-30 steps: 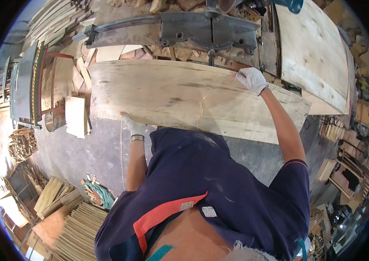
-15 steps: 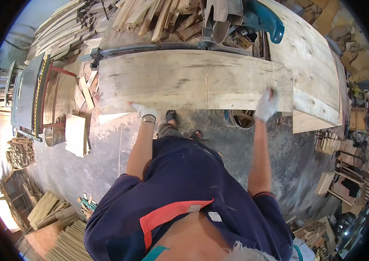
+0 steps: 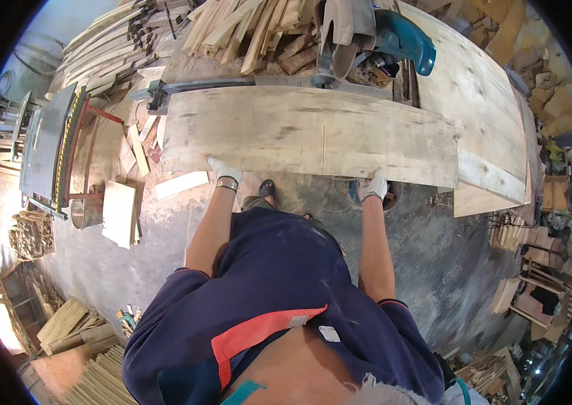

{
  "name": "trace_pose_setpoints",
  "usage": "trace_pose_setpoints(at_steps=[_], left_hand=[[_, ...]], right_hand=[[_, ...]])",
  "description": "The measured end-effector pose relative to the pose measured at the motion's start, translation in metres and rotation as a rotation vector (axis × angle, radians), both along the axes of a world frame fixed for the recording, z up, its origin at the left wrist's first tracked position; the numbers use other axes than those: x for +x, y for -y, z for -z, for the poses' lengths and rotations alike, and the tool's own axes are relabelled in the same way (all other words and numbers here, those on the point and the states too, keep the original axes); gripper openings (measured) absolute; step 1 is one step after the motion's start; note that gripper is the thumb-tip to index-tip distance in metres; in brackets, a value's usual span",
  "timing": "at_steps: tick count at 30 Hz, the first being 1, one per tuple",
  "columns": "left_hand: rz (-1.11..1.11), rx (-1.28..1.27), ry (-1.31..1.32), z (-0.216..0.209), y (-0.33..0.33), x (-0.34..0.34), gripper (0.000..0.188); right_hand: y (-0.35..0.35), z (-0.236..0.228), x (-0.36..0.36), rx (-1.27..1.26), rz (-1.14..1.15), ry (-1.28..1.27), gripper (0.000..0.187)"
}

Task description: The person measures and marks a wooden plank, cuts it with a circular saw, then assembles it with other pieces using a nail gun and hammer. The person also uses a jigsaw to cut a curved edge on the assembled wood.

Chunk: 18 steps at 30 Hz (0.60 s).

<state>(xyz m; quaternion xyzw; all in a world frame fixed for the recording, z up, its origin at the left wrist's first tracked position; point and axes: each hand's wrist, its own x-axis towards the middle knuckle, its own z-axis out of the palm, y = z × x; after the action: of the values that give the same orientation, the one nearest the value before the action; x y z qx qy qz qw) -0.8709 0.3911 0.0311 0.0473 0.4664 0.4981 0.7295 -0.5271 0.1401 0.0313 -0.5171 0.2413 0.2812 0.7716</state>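
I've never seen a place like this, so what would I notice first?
Probably the long pale board across the middle, with the gloved left hand and right hand at its near edge. Next, the bright teal machine part beyond it, and wood strips heaped near the top.

The board (image 3: pixel 252 128) is pale tan with grey streaks, the gloves (image 3: pixel 224 170) white, the shirt (image 3: pixel 279 263) navy and red.

A grey table (image 3: pixel 46 145) on a red frame (image 3: pixel 104 113) stands just past nine o'clock, a pale panel (image 3: pixel 118 212) near it. Planks (image 3: pixel 105 54) lie heaped between ten and eleven; a stick bundle (image 3: pixel 30 234) sits at nine, slats (image 3: pixel 102 378) lie stacked between seven and eight, scraps (image 3: pixel 485 376) between four and five.
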Motion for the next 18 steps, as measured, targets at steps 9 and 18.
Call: trace_pose_setpoints(at_steps=[9, 18], left_hand=[[0.676, 1.209, -1.975, -0.05, 0.08, 0.005, 0.094], [1.284, 1.526, -2.001, -0.049, 0.053, 0.07, 0.082]], right_hand=[[-0.001, 0.005, 0.001, -0.013, 0.026, -0.001, 0.039], [0.018, -0.021, 0.018, -0.248, -0.347, 0.096, 0.054]])
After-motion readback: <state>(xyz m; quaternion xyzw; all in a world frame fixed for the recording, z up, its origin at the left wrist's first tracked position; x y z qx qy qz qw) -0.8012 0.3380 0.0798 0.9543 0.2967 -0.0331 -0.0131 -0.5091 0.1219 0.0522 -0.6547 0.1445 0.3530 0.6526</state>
